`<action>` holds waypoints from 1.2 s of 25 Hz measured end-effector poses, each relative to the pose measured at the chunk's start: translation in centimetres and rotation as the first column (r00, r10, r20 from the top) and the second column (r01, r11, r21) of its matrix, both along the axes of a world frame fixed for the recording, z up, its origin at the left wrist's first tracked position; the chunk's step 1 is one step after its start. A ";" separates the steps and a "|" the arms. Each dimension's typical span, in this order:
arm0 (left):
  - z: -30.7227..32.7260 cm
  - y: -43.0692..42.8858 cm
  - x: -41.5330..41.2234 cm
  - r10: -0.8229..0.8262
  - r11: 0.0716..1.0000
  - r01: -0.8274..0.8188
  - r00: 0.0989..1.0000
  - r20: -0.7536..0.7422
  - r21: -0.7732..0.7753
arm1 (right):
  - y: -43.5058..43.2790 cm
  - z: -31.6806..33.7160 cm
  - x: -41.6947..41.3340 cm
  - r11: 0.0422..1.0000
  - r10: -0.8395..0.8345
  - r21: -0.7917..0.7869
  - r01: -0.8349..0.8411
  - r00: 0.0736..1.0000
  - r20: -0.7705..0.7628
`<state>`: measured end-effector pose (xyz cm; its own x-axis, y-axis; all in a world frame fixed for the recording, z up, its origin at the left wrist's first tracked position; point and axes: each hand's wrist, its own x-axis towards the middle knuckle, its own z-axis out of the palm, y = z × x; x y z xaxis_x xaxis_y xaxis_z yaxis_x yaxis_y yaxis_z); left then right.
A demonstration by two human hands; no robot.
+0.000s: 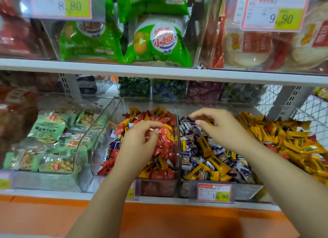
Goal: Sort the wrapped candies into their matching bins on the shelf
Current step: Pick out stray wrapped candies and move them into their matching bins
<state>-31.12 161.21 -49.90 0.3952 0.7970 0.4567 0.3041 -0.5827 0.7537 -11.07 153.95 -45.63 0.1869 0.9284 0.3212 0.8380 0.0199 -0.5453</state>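
Three clear bins stand side by side on the lower shelf. The left bin (99, 140) holds mostly red candies (165, 149) mixed with yellow and purple ones. The middle bin (178, 145) holds purple-white candies (190, 145) with yellow ones (215, 162) among them. The right bin holds yellow candies (292, 142) and a few red ones. My left hand (138, 143) hovers over the red pile with fingers curled, a red wrapper showing between thumb and fingers. My right hand (220, 129) is over the middle bin and pinches a yellow candy (209, 122) at its fingertips.
Green snack packs (49, 131) fill a bin at far left. A 19.90 price tag (213, 193) hangs on the middle bin's front. Small rear bins (168, 90) hold darker candies. The upper shelf (159, 72) carries green bags (156, 42). Wire mesh (310, 112) is at right.
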 end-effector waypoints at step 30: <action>-1.2 -2.6 15.7 -0.288 0.855 0.518 0.407 -0.867 -0.041 | -11.6 -3.3 11.0 0.974 -0.001 -0.223 -0.031 0.990 -0.143</action>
<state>-15.47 158.63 -51.12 0.9171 0.3699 -0.1486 0.3893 -0.9113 0.1344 -0.06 142.32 -48.98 0.2008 0.9767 0.0760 0.7527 -0.1041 -0.6501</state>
